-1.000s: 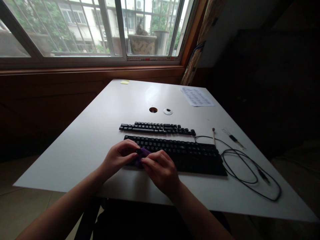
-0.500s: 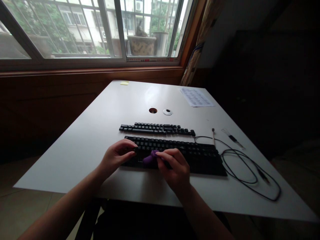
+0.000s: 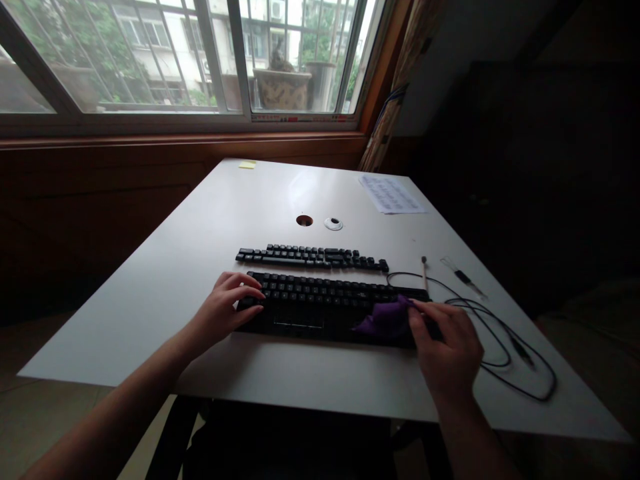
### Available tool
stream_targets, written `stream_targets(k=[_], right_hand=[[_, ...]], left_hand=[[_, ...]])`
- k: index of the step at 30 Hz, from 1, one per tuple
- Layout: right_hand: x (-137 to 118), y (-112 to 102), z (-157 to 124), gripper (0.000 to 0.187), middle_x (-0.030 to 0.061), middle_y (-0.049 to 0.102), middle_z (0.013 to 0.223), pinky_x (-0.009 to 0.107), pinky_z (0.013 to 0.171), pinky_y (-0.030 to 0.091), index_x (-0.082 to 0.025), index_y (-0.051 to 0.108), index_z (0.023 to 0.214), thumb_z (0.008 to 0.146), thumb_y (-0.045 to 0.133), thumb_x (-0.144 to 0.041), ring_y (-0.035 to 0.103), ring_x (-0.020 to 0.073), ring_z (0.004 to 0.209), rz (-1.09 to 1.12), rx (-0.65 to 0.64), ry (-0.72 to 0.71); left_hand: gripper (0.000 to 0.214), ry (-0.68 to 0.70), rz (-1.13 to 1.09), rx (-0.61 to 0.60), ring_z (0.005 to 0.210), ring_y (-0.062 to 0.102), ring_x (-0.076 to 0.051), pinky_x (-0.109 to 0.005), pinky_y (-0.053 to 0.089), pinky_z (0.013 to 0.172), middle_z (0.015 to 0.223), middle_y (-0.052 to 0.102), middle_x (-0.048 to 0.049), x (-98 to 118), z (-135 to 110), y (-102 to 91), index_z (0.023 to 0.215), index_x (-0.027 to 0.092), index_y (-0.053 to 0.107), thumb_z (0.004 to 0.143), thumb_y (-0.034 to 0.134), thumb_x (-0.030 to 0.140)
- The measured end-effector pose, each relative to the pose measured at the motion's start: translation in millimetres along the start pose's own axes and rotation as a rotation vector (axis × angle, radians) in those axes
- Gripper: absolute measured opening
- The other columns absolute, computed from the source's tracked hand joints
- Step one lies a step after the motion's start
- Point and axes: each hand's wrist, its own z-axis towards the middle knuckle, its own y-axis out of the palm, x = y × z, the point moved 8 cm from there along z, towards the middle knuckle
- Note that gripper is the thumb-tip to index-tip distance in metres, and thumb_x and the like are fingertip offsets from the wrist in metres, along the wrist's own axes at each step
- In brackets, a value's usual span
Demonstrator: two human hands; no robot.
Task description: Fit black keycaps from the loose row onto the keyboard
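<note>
A black keyboard (image 3: pixel 320 292) lies across the front of the white table, its lower rows bare of keycaps. At its left end rests my left hand (image 3: pixel 225 303), fingers and thumb bent over the end and gripping it. A crumpled purple cloth (image 3: pixel 385 319) is pinched in my right hand (image 3: pixel 447 337), over the keyboard's lower right part. The cloth hides the keys beneath it. Behind the keyboard, loose black keycaps (image 3: pixel 310 257) stand in rows.
To the right lie a coiled black cable (image 3: pixel 520 347), a small brush (image 3: pixel 425 270) and a wire keycap puller (image 3: pixel 463 275). Farther back are printed papers (image 3: pixel 393 195), a cable hole (image 3: pixel 305 221), its round cover (image 3: pixel 333 224) and a yellow note (image 3: pixel 247 165).
My right hand has swept the purple cloth rightward along the keyboard, and the cloth has spread out more. My left hand has shifted slightly left to the keyboard's end.
</note>
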Motion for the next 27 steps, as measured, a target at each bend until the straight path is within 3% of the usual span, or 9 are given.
stream_targets(k=[4, 16, 27], right_hand=[[17.7, -3.7, -6.0, 0.014, 0.0059, 0.071, 0.094, 0.038, 0.08, 0.056, -0.021, 0.077, 0.1, 0.095, 0.069, -0.031, 0.067, 0.0205, 0.083, -0.016, 0.021, 0.055], [17.9, -2.3, -9.9, 0.012, 0.0056, 0.071, 0.095, 0.037, 0.082, 0.054, -0.019, 0.077, 0.102, 0.094, 0.071, -0.027, 0.066, 0.0198, 0.086, 0.013, 0.016, 0.067], [21.6, -2.7, -10.8, 0.013, 0.0055, 0.071, 0.093, 0.038, 0.081, 0.054, -0.021, 0.077, 0.1, 0.094, 0.07, -0.03, 0.067, 0.0214, 0.085, 0.018, 0.038, 0.098]], left_hand=[[0.009, 0.054, 0.091, -0.013, 0.11, 0.056, -0.027, -0.046, 0.05, 0.096, 0.112, 0.07, -0.0062, 2.4, 1.4, 11.2, 0.099, 0.025, 0.075, 0.09, 0.076, 0.023], [0.011, 0.09, 0.213, -0.115, 0.111, 0.054, -0.029, -0.048, 0.051, 0.097, 0.111, 0.068, -0.0076, 10.0, 6.0, 15.8, 0.102, 0.023, 0.074, 0.091, 0.074, 0.021], [0.024, 0.079, 0.25, -0.032, 0.105, 0.058, -0.027, -0.044, 0.054, 0.091, 0.112, 0.067, -0.009, 12.2, -6.7, 12.2, 0.118, 0.023, 0.071, 0.094, 0.071, 0.022]])
